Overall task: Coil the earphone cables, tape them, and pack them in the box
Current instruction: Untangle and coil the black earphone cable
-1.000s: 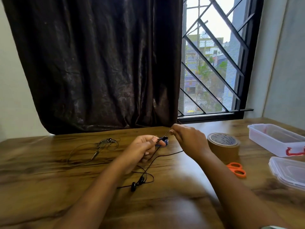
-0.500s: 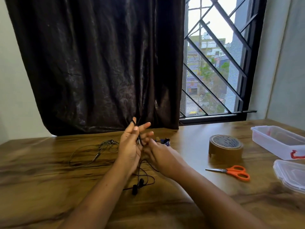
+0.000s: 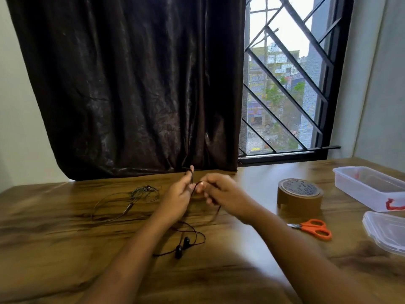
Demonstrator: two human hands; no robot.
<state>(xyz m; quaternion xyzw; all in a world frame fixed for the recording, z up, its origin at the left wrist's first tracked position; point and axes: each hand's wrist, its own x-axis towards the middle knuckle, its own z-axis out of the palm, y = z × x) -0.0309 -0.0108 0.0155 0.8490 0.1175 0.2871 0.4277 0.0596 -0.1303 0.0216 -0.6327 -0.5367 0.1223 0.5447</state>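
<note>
My left hand point(image 3: 178, 197) is raised above the table and holds the plug end of a black earphone cable point(image 3: 192, 235) against its fingers. My right hand point(image 3: 221, 191) pinches the same cable just to the right, with a loop hanging below it. The two black earbuds point(image 3: 182, 246) lie on the wood nearer to me. A second earphone point(image 3: 131, 199), thin and greyish, lies loose to the left. A roll of brown tape point(image 3: 299, 196) stands to the right, and the clear plastic box point(image 3: 370, 187) sits at the far right.
Orange-handled scissors point(image 3: 315, 228) lie in front of the tape. The clear box lid point(image 3: 388, 231) rests at the right edge. The wooden table point(image 3: 54, 249) runs up to a dark curtain point(image 3: 135, 84) and a barred window point(image 3: 285, 84).
My right hand has moved up and right, drawing the cable into a loop beside the left hand. The left hand's fingers have lowered slightly around the cable.
</note>
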